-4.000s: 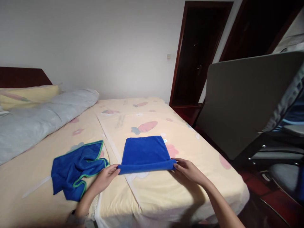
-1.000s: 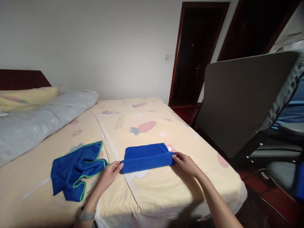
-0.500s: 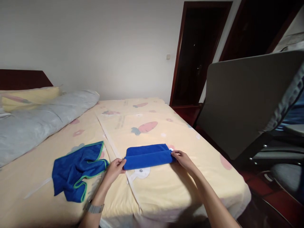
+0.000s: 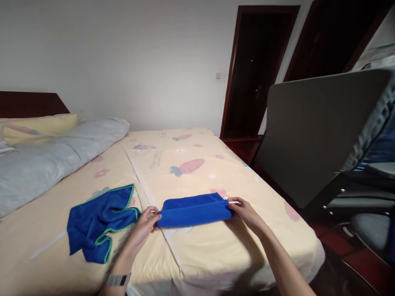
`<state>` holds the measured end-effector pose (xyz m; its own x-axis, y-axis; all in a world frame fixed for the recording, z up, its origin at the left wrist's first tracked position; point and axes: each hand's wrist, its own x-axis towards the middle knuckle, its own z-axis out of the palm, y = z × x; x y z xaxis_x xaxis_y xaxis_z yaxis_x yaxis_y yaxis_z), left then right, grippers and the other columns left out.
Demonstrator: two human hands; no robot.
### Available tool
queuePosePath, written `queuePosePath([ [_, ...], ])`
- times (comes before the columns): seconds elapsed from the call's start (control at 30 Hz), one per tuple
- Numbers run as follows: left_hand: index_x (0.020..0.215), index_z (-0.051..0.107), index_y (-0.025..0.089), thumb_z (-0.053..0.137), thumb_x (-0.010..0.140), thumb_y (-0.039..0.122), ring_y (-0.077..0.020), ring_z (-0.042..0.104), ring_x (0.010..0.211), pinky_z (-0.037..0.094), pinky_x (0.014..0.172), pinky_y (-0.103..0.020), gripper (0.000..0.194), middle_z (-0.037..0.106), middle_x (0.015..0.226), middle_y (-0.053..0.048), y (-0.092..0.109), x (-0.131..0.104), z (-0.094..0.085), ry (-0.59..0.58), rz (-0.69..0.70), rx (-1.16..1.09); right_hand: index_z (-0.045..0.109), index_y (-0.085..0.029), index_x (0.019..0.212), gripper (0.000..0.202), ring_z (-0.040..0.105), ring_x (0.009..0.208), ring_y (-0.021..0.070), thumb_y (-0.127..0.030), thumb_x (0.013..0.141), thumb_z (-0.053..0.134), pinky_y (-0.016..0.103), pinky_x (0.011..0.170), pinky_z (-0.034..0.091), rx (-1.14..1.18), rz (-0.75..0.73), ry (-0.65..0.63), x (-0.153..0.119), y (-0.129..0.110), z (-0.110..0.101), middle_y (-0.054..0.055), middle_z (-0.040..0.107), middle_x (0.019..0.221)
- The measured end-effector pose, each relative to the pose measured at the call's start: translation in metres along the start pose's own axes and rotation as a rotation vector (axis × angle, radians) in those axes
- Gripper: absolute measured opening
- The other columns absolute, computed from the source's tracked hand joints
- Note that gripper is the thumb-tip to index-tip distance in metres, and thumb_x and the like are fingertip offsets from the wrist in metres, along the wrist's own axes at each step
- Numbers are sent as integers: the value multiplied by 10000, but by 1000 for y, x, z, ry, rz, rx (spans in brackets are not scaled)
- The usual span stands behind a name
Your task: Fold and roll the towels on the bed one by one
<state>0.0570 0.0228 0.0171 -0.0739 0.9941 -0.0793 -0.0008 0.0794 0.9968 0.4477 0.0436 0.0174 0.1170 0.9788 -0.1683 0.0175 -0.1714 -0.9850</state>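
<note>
A blue cloth [image 4: 194, 213], folded into a long narrow strip, lies across the near part of the bed. Its left end is pinched between the thumb and fingers of my left hand [image 4: 150, 220]. My right hand [image 4: 242, 209] grips the right end, where a small white tag shows beside the fingers. A second blue cloth [image 4: 98, 222] with green edging lies crumpled on the sheet, left of my left hand and apart from the folded one.
The bed's yellow sheet [image 4: 216, 255] has carrot prints. A grey quilt [image 4: 61, 148] and a yellow pillow [image 4: 43, 127] lie at the left. Off the bed's right edge stands a large grey board [image 4: 314, 131]; behind it is a dark door [image 4: 259, 74].
Both hands have drawn the folded cloth slightly toward me, and its ends are a little farther apart. The crumpled cloth stays where it was.
</note>
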Motion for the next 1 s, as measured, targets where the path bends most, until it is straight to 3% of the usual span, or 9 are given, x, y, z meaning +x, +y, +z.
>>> queuePosePath([
  [0.1,933,586,234,742,738,430,-97,517,496,379,435,-219,318,617,798,26,0,-16,-10,-119,63,191,629,-189,947,296,612,661,162,-276,679,720,248,592,457,-113,18,-92,-15,7,-11,8,675,746],
  [0.23,928,696,230,597,885,388,-159,623,690,519,615,-259,191,665,991,-55,-1,-33,-22,-256,294,605,620,-187,954,225,634,682,184,-225,732,626,273,605,477,-400,26,-100,-27,20,-20,43,696,816],
  [0.37,996,738,257,490,969,305,-227,669,1039,549,902,-328,254,693,1118,-80,-3,-42,-23,-132,599,843,658,-207,1075,298,646,1057,263,-204,792,567,380,922,510,-691,-333,-107,-41,12,-23,104,661,1160],
  [0.47,1160,717,298,521,971,278,-242,608,1237,492,1073,-383,274,684,1286,-68,-3,-48,-17,-198,755,968,641,-277,1255,422,480,1347,272,-226,842,573,406,1134,386,-763,-517,-300,-55,0,-18,68,490,1471],
  [0.57,1372,590,370,586,935,288,-250,548,1337,458,1139,-420,444,603,1439,-19,-7,-50,-12,-409,718,1090,536,-350,1424,633,425,1406,286,-210,812,617,420,1164,370,-829,-458,-487,-64,0,-14,26,408,1561],
  [0.63,1442,506,394,610,898,247,-246,525,1364,448,1152,-425,573,553,1488,5,-11,-50,-13,-459,644,1113,502,-371,1455,731,426,1408,298,-154,766,610,431,1157,384,-873,-438,-480,-64,7,-14,14,411,1565],
  [0.73,1442,503,393,577,815,110,-220,501,1385,418,1172,-391,691,523,1512,26,-15,-48,-17,-438,554,1073,538,-366,1430,743,450,1392,296,-108,734,568,429,1146,399,-878,-455,-420,-61,13,-18,9,447,1543],
  [0.87,1306,616,319,533,789,93,-205,584,1303,446,1130,-333,570,614,1429,-8,-11,-44,-20,-381,436,913,622,-313,1357,617,524,1324,307,-139,769,560,445,1119,420,-788,-435,-405,-57,6,-22,32,556,1454],
  [1.0,1195,620,241,511,862,223,-214,662,1161,523,987,-304,351,698,1273,-65,-6,-23,-15,-332,338,718,651,-244,1288,462,686,1051,279,-216,840,543,394,923,552,-606,-337,-378,-40,-3,-21,55,718,1195],
])
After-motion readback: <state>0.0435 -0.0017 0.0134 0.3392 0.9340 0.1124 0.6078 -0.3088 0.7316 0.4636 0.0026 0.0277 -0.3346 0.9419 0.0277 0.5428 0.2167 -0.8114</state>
